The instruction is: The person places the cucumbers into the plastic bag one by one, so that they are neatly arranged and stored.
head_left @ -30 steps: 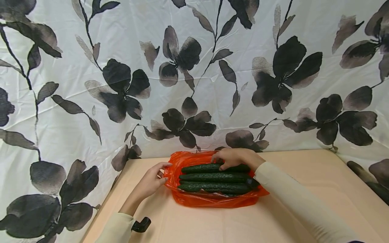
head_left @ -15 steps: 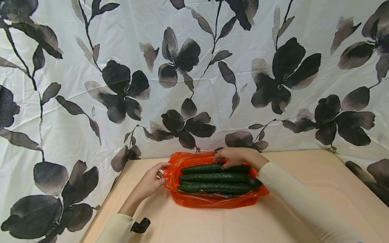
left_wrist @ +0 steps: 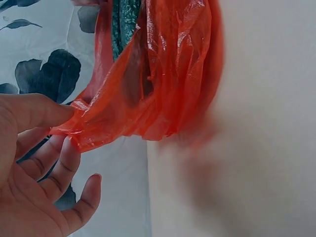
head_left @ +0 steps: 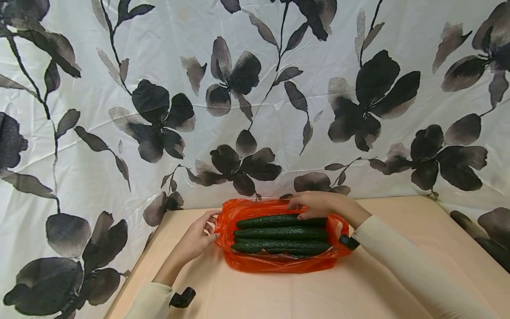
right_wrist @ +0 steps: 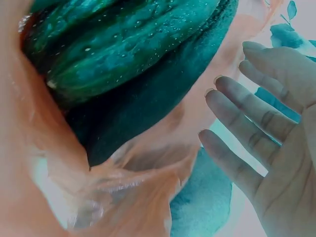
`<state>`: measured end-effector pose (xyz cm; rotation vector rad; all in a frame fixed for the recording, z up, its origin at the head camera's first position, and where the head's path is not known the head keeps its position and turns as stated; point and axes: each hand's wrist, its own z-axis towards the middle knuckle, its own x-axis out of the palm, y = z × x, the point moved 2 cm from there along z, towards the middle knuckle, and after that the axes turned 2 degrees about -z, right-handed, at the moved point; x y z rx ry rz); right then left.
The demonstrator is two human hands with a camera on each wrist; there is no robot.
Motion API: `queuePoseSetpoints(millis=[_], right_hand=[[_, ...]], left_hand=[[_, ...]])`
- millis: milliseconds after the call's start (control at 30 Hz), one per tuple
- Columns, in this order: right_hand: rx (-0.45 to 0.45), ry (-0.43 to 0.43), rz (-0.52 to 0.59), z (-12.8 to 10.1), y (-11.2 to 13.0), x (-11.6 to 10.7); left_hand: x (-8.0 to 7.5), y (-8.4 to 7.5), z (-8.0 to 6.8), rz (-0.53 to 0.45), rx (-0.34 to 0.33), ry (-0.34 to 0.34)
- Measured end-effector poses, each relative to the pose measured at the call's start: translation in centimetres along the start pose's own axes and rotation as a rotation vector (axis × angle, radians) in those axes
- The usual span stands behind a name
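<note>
Several dark green, bumpy cucumbers [head_left: 280,233] lie side by side in an orange-red plastic bag [head_left: 279,266], whose mouth is spread wide. At the bag's left end, my left hand [head_left: 195,238] pinches the edge of the thin plastic between thumb and fingers, as the left wrist view shows. My right hand [head_left: 324,206] hovers over the far right part of the bag. In the right wrist view its fingers [right_wrist: 256,131] are extended, hold nothing, and stand apart from the nearest cucumber [right_wrist: 163,98].
The bag rests on a light tan table [head_left: 255,297] near its back edge. Behind it hangs a white cloth [head_left: 303,133] with dark flower prints. Small black devices sit at the left wrist [head_left: 182,297] and right wrist [head_left: 349,242].
My right hand has come off the farthest cucumber and shifted right and slightly away, baring more of the bag's right end. The left hand stays at the bag's edge.
</note>
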<state>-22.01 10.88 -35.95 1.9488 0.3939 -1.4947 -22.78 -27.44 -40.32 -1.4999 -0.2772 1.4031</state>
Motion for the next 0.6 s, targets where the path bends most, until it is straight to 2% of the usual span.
queuePoseSetpoints(millis=[133,367,600], right_hand=[[0.002,-0.034,-0.044,-1.5,0.4,-0.2],[0.045,-0.091,-0.06,-4.2,1.3,-0.4],[0.073,-0.299,-0.148,-5.9,1.4,-0.1]], left_hand=[[-0.3,-0.2,-0.3,0.025,-0.004,-0.008],[-0.9,-0.7,-1.0,0.052,-0.002,-0.029],[-1.3,-1.7,-1.7,0.072,0.076,-0.066]])
